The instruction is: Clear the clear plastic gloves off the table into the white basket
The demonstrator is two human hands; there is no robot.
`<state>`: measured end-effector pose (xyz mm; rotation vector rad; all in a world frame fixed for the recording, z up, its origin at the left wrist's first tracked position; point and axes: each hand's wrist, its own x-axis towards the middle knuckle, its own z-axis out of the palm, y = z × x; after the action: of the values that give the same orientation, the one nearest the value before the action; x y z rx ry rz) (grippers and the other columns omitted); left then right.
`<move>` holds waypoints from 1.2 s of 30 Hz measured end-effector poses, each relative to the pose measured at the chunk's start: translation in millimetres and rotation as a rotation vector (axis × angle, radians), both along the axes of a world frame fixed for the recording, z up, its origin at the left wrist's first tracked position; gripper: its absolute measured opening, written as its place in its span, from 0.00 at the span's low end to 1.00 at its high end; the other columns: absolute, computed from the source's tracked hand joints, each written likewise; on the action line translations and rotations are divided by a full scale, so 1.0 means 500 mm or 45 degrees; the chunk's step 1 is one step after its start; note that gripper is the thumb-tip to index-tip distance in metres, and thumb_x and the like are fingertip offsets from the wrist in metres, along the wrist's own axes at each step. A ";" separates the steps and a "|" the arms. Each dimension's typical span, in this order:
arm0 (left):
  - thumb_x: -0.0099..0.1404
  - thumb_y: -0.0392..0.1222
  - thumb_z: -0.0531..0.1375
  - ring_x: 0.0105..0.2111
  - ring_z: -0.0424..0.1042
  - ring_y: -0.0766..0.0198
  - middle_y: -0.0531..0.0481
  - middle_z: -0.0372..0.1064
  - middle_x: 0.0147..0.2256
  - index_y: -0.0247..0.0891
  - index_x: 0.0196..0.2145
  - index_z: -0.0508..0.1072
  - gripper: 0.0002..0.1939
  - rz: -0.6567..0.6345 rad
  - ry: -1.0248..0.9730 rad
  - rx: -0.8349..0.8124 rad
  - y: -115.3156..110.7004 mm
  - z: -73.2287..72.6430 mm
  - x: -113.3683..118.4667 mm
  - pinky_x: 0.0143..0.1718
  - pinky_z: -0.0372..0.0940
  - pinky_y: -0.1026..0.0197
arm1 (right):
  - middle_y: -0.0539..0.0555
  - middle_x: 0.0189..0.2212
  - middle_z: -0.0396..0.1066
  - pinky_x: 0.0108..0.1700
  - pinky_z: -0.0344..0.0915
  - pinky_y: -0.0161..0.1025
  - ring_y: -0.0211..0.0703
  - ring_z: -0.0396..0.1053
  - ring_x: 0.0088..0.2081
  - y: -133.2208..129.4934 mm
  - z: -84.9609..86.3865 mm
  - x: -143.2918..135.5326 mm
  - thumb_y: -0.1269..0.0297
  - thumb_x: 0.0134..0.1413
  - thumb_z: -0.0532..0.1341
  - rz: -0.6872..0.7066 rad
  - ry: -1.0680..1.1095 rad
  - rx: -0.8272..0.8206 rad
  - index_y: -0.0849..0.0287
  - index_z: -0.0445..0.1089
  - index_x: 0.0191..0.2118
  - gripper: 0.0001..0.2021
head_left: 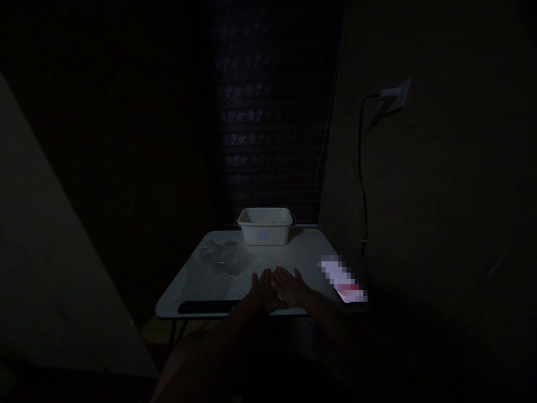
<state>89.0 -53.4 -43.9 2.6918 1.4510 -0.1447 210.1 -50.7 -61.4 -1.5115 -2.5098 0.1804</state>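
In the dim head view, my left hand (264,290) and my right hand (290,287) are side by side over the near edge of a small white table (293,254). Both palms face up with the fingers stretched out, and I see nothing held in either. The hands touch or overlap at their inner edges; the dark hides exactly how. Left of them lies a crumpled clear plastic bag or sheet (226,257). A long dark strip (205,307) runs along the table's front edge, partly behind my left forearm.
A white plastic tub (265,234) with side handles stands at the table's back edge. On the right lies a lit phone (342,280), its screen blurred. A black cable (361,162) hangs from a wall outlet (394,96). Dark blinds (260,140) cover the back.
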 end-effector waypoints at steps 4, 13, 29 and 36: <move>0.44 0.62 0.42 0.51 0.29 0.51 0.38 0.31 0.52 0.32 0.51 0.37 0.42 0.009 0.014 -0.028 -0.009 0.014 0.003 0.44 0.30 0.43 | 0.56 0.52 0.41 0.47 0.28 0.55 0.43 0.34 0.52 -0.005 0.012 -0.002 0.58 0.49 0.37 -0.018 -0.010 -0.038 0.58 0.44 0.51 0.22; 0.41 0.64 0.43 0.50 0.29 0.49 0.38 0.31 0.52 0.33 0.51 0.38 0.45 0.026 0.022 -0.040 0.001 0.003 0.006 0.42 0.29 0.40 | 0.53 0.51 0.42 0.48 0.26 0.51 0.40 0.35 0.52 -0.018 0.024 -0.002 0.58 0.50 0.38 -0.042 0.017 -0.041 0.56 0.46 0.50 0.21; 0.39 0.66 0.43 0.50 0.28 0.47 0.33 0.28 0.52 0.25 0.51 0.35 0.50 0.040 0.031 -0.095 -0.005 0.019 0.004 0.42 0.28 0.41 | 0.57 0.49 0.49 0.46 0.34 0.52 0.44 0.43 0.50 0.049 0.075 0.027 0.62 0.44 0.46 -0.358 -0.022 0.000 0.56 0.53 0.45 0.18; 0.35 0.63 0.51 0.49 0.35 0.42 0.32 0.34 0.51 0.29 0.51 0.37 0.52 -0.067 0.028 -0.050 -0.034 0.043 -0.007 0.42 0.31 0.39 | 0.59 0.46 0.53 0.45 0.35 0.55 0.47 0.46 0.48 0.052 0.058 0.066 0.66 0.41 0.48 -0.444 -0.077 -0.074 0.58 0.58 0.41 0.16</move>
<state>85.4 -70.5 -22.4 2.7065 1.3695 -0.2048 243.2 -24.7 -32.3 -1.9724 -2.2528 0.1554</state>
